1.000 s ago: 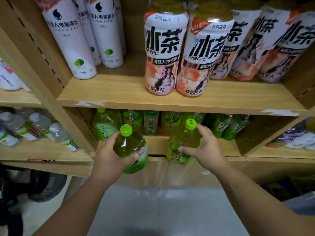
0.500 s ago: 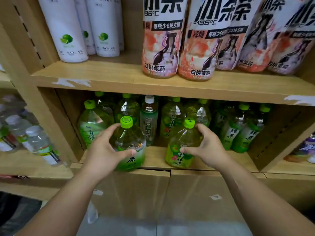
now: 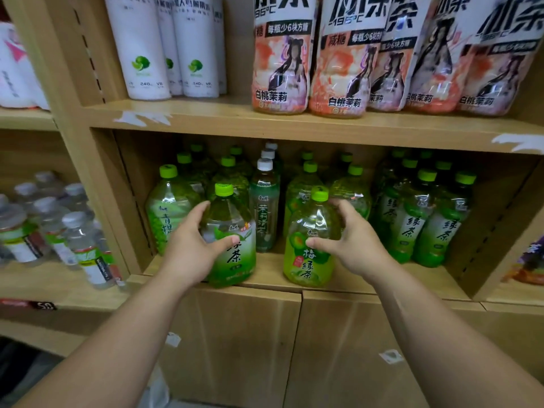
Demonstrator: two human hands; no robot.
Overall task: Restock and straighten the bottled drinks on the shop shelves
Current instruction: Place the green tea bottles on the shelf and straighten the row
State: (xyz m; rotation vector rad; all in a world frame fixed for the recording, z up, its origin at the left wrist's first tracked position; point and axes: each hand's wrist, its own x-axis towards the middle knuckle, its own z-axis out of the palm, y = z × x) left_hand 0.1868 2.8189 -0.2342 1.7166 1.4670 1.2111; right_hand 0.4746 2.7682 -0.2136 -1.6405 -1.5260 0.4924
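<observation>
Green-capped tea bottles (image 3: 412, 219) pack the lower shelf (image 3: 382, 279) in rows, front to back, w/ one file of slim white-capped bottles (image 3: 265, 207) up the middle. Two more stand out in front, near the shelf's front edge, both upright. L bottle (image 3: 235, 260), pale green label, sits just left of the slim file; its base is right at the edge, above the cabinet doors (image 3: 235, 343). L hand (image 3: 188, 257) grasps it round the body: thumb laid across the label front, fingers wrapped behind the left side up by the shoulder. R bottle (image 3: 309, 260), yellow-green label w/ green fruit pics, stands just right of the slim file, apart from the L bottle. R hand (image 3: 356, 248) grips it too: thumb on the label front, fingers curled over the right shoulder below the cap. Both forearms reach in from the bottom of the view. Upper shelf (image 3: 294, 125) carries tall white bottles (image 3: 141, 54) w/ lime marks at left and pink peach-tea bottles (image 3: 279, 69) at right; torn tape scraps (image 3: 141, 117) stick to its front edge. Next bay to the left: clear water bottles (image 3: 85, 248), white caps, blurred. Dark price tag (image 3: 44, 305) on that bay's shelf edge, digits unclear.
</observation>
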